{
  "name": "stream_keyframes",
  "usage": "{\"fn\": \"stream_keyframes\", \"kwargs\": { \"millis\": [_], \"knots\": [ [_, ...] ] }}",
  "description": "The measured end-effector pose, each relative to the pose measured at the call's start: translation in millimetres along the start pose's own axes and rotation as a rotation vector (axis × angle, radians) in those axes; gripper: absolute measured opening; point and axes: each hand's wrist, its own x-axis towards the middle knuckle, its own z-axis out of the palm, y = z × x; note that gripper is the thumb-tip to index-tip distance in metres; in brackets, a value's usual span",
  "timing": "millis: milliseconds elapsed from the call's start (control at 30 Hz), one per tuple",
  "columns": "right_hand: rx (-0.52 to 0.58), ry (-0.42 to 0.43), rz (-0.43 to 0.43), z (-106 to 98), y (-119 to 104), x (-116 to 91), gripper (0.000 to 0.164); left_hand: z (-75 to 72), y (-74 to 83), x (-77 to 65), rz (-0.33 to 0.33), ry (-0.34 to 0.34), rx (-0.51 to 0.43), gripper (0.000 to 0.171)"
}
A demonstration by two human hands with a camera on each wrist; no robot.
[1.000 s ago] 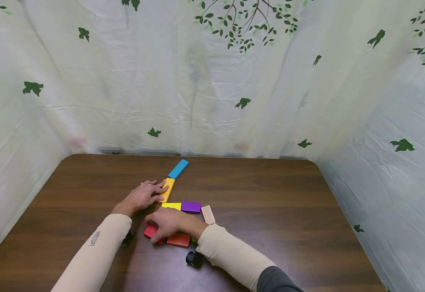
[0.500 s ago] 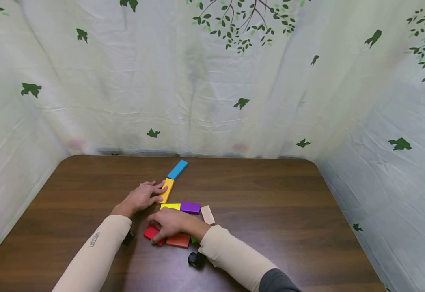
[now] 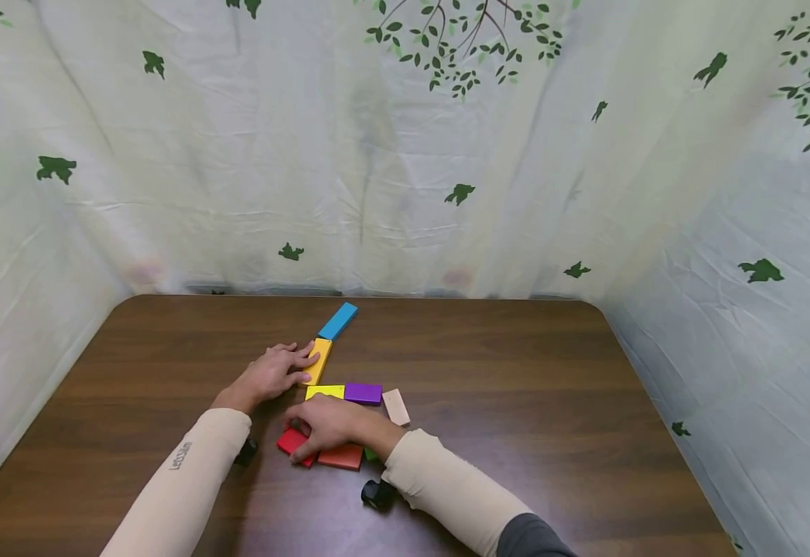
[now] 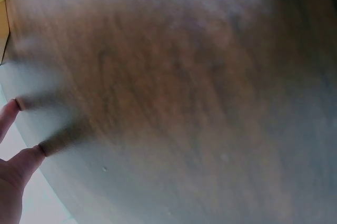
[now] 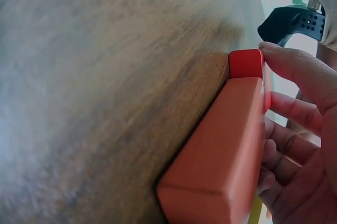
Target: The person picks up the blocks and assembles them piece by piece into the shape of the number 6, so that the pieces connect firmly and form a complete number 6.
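Observation:
Several coloured rectangular blocks lie in a crooked line on the table. My right hand (image 3: 331, 425) pinches a red block (image 3: 292, 440) between thumb and fingers. In the right wrist view the red block (image 5: 246, 63) stands end to end with an orange-red block (image 5: 213, 140), my thumb on its upper edge. My left hand (image 3: 274, 373) is spread beside a yellow-orange block (image 3: 319, 360), fingertips over its left side. A blue block (image 3: 338, 321) extends from its far end. Between the hands sits a yellow block (image 3: 326, 391), partly covered by the right hand.
A purple block (image 3: 363, 394) and a beige block (image 3: 396, 408) continue the line to the right. A green block (image 3: 370, 454) is mostly hidden by my right wrist. The brown wooden table (image 3: 551, 402) ends at a white leaf-print curtain (image 3: 405, 232).
My right hand has shifted slightly right, and the red block has moved a little toward the orange-red block. The left hand stays on the yellow-orange block.

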Motion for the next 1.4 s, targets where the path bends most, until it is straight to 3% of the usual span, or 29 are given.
{"fn": "stream_keyframes", "kwargs": {
  "millis": [433, 833, 1400],
  "knots": [
    [0.063, 0.013, -0.007, 2, 3, -5, 0.041, 2.0, -1.2, -2.9, 0.0, 0.005, 0.007, 0.052],
    [0.154, 0.082, -0.038, -2, 12, -28, 0.042, 1.2, -1.8, -2.4, -0.024, -0.007, 0.0, 0.053],
    [0.056, 0.204, -0.043, 6, 22, -69, 0.035, 0.1, -2.7, -0.1, -0.026, -0.024, 0.022, 0.053]
  ]
}}
